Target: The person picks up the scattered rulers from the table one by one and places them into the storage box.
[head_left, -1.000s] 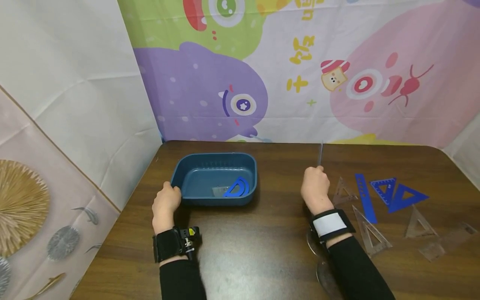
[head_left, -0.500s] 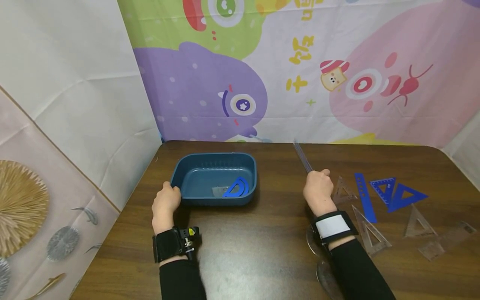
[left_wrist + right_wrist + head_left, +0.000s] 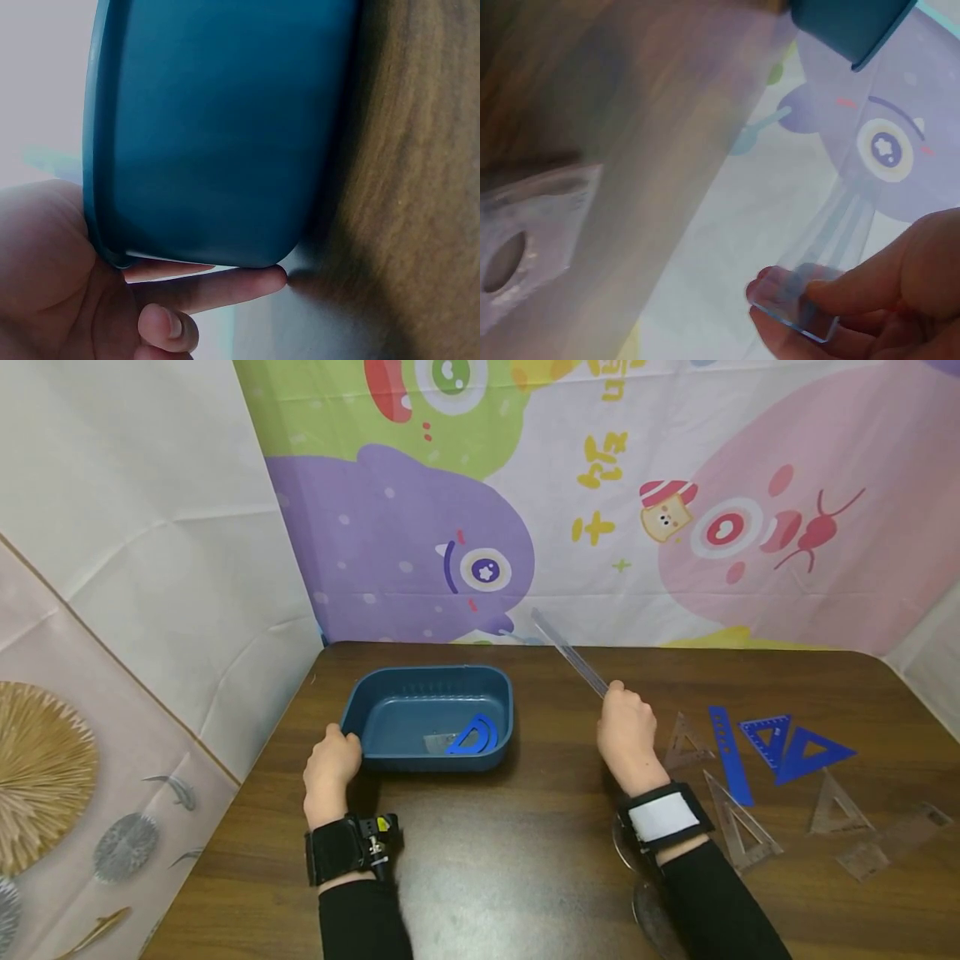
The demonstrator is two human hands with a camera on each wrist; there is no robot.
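Note:
My left hand (image 3: 332,772) holds the left front corner of a dark blue plastic box (image 3: 431,763). In the left wrist view, fingers (image 3: 225,291) lie along the box's outer wall; the thumb is hidden. Inside the box are a blue protractor (image 3: 476,735) and a clear plastic piece (image 3: 438,742). My right hand (image 3: 628,735) pinches one end of a clear ruler (image 3: 573,658) between thumb and fingers, raised above the table and slanting up to the left. In the right wrist view, the ruler (image 3: 829,240) points away from the hand.
On the right of the wooden table (image 3: 525,877) lie a blue ruler (image 3: 731,756), blue set squares (image 3: 813,756), clear set squares (image 3: 742,827) and another clear ruler (image 3: 896,842). Clear round-edged pieces (image 3: 648,914) lie partly under the right forearm. A cartoon cloth (image 3: 600,577) hangs behind.
The ruler in my right hand has swung from upright to slanting left, its far tip now nearer the box. The right hand has shifted only slightly; the left hand and box stay put.

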